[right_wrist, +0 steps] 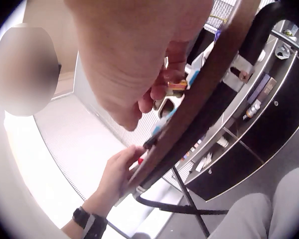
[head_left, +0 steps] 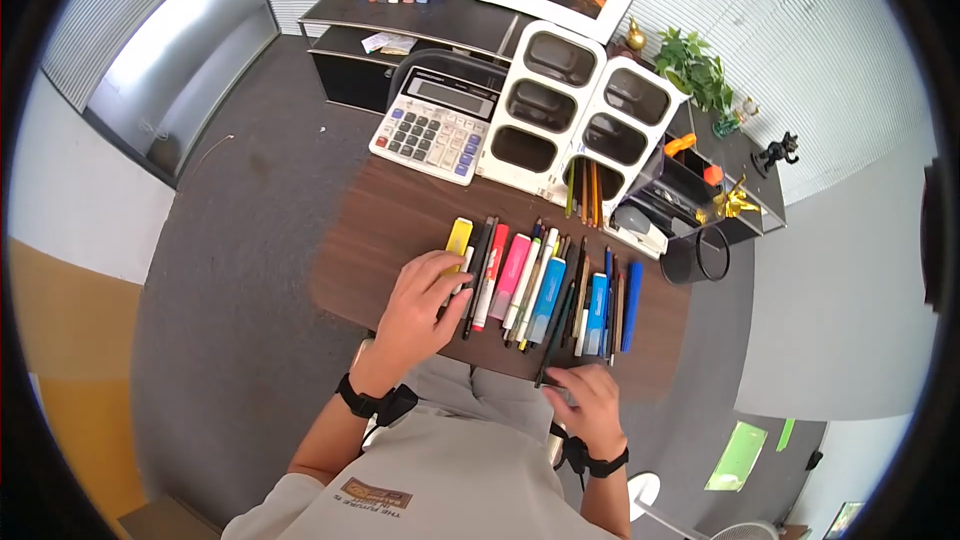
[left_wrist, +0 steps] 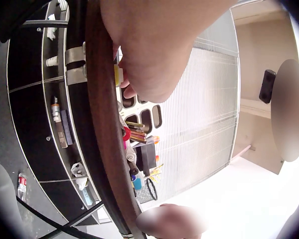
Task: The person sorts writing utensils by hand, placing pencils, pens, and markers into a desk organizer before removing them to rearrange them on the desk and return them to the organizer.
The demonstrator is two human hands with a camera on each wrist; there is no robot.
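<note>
My left hand [head_left: 425, 305] lies over the left end of a row of pens, its fingers bent loosely beside a yellow highlighter [head_left: 459, 236] and a white pen [head_left: 467, 258], whose lower parts it hides. In the left wrist view, the fingertips are close to the yellow highlighter [left_wrist: 118, 75]. Toward the table's front edge, my right hand [head_left: 590, 405] has its fingers relaxed by the lower end of a dark pencil [head_left: 556, 335]. Between the hands lie a red-and-white marker [head_left: 491, 278], a pink highlighter [head_left: 511, 276], blue highlighters [head_left: 547, 300] and several pens and pencils.
A white organizer [head_left: 545, 100] with oval compartments stands behind the row; pencils [head_left: 584, 190] stick out of one. To its left is a large calculator [head_left: 435, 127]. A stapler [head_left: 637, 230] and a black mesh cup [head_left: 696, 256] stand at the right of the brown table [head_left: 375, 210].
</note>
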